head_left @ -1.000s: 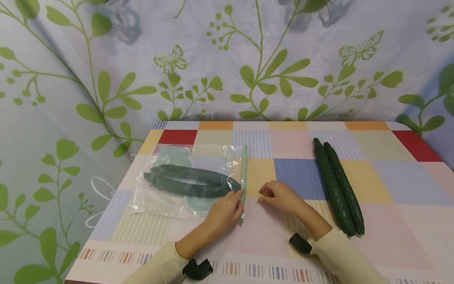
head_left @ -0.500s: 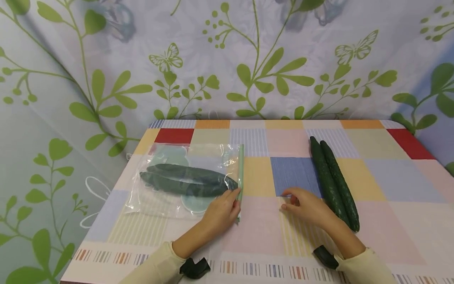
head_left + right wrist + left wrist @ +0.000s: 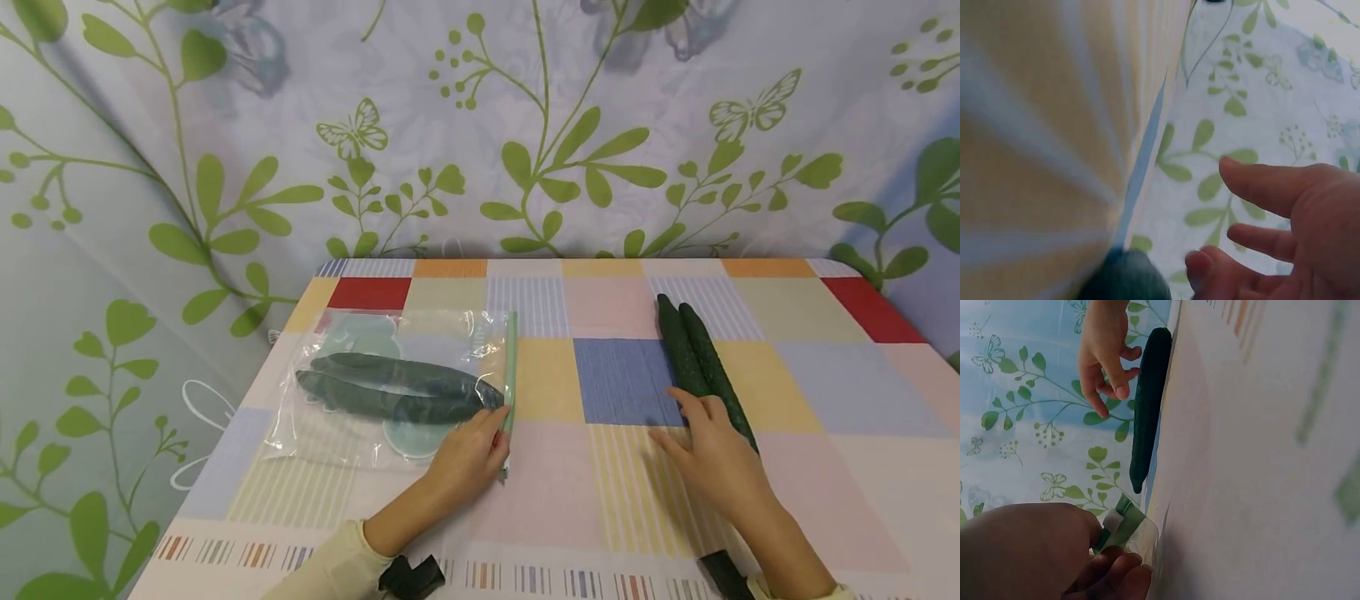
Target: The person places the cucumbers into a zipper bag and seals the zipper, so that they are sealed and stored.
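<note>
On the left of the table lies a clear zip bag (image 3: 322, 450) with two cucumbers (image 3: 390, 404) inside. Its green zip strip (image 3: 512, 358) runs along the right edge, where my left hand (image 3: 465, 454) pinches it. In the left wrist view that strip (image 3: 1124, 522) shows between thumb and fingers. My right hand (image 3: 716, 462), fingers spread and slightly bent, hovers over the near part of two loose cucumbers (image 3: 678, 354) lying side by side. It holds nothing. The right wrist view shows one cucumber's end (image 3: 1125, 278) below the fingers, apparently apart from them.
A patchwork-patterned cloth (image 3: 555, 492) covers the table. Behind it hangs a curtain (image 3: 420, 192) printed with leaves and butterflies. Black straps (image 3: 411, 577) are on both wrists.
My right hand has moved right, away from beside the bag to above the loose cucumbers, and its fingers have spread. My left hand stays on the zip strip.
</note>
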